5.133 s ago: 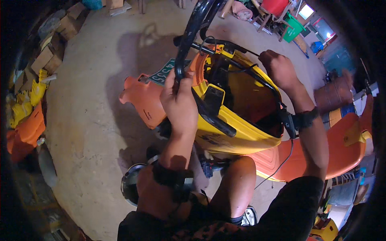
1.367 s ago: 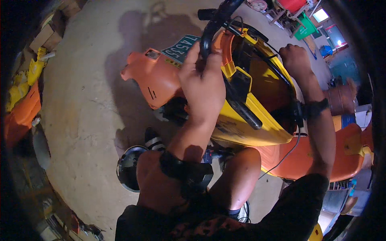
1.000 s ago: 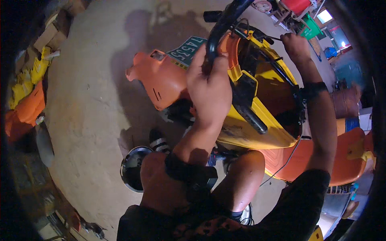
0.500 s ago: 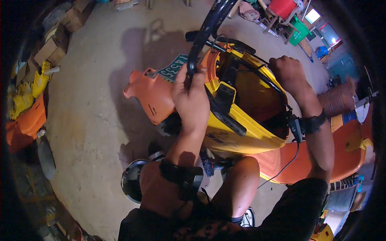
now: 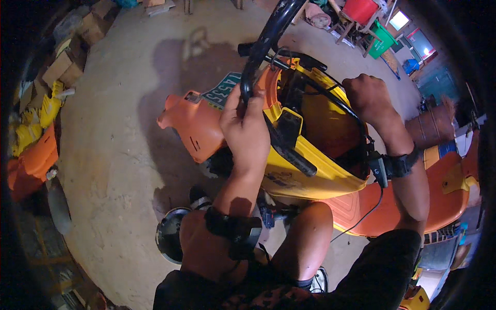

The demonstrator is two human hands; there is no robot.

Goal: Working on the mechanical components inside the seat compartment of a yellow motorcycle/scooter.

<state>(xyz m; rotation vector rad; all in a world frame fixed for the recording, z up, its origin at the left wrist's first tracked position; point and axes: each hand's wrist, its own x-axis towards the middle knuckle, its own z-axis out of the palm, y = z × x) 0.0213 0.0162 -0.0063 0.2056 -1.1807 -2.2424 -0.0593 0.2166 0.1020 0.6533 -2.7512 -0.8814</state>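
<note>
My left hand is wrapped round the lower end of a thick, curved black tube. The tube rises over a scooter-like vehicle with a yellow plastic body and an orange front fender. A green number plate sits beside my left fingers. On the far side of the yellow body's opening, my right hand is closed in a fist near a thin black cable. Its fingertips are turned away, so what they grip is hidden. Black bars and cables cross the opening.
The orange seat section extends to the right. A black round bowl-like object stands on the floor by my legs, near a power drill. Cardboard boxes and yellow and orange panels lie left. A green bin stands far right.
My right hand has shifted very slightly, and its wrist has turned a little. My left hand keeps its hold on the black tube.
</note>
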